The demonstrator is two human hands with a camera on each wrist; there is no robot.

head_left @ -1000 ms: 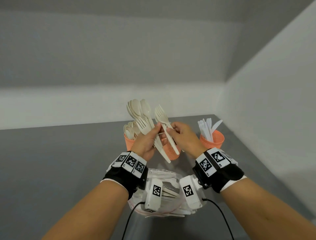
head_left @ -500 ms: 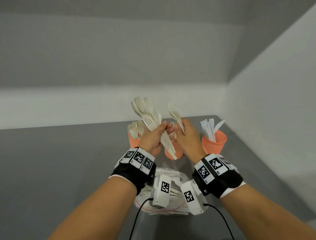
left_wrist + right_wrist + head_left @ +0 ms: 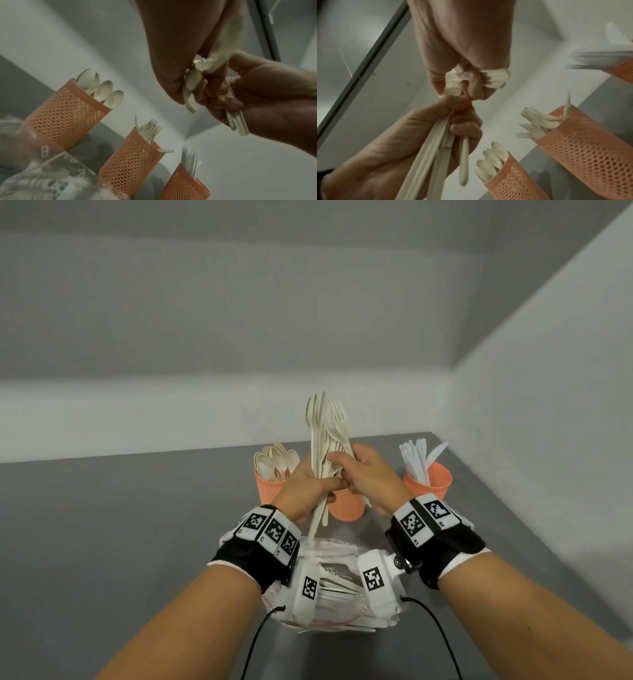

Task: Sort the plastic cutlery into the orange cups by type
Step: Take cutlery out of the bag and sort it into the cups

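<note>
My left hand (image 3: 323, 486) grips an upright bundle of cream plastic cutlery (image 3: 317, 436) by the handles, spoons and forks mixed. My right hand (image 3: 342, 465) touches the left and grips several forks (image 3: 337, 422) at the bundle's right side. Both hands hover over the middle orange mesh cup (image 3: 346, 506), which holds forks (image 3: 150, 128). The left cup (image 3: 269, 491) holds spoons (image 3: 102, 90). White knives (image 3: 419, 457) stand in the right cup (image 3: 430, 484). In the right wrist view my fingers (image 3: 476, 83) curl round the fork handles (image 3: 494, 78).
A clear plastic bag (image 3: 329, 587) of unsorted cutlery lies on the grey table (image 3: 120, 525) under my wrists. White walls meet in a corner just behind and to the right of the cups. Bare table stretches to the left.
The right hand, which held a fork apart from the bundle, has come back against the left hand. The bundle has turned from leaning left to upright.
</note>
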